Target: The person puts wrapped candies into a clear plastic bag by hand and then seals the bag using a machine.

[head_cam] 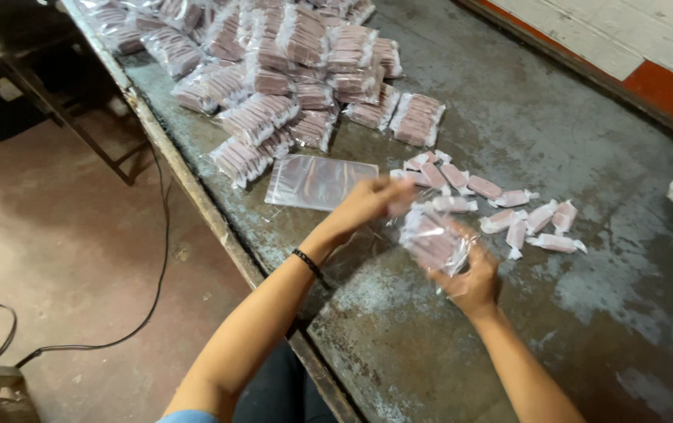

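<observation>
Right hand (pixel 473 282) gripping crinkly clear bag (pixel 434 239) — pink candies (pixel 508 211) nearby

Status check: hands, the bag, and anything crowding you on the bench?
Right hand grips part-filled clear bag. Left hand at its mouth, blurred. Loose wrapped candies just beyond, apart.

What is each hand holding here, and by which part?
The right hand grips a clear bag of pink wrapped candies from underneath, at its lower end. The left hand is at the bag's upper end; motion blur hides whether it holds anything.
</observation>
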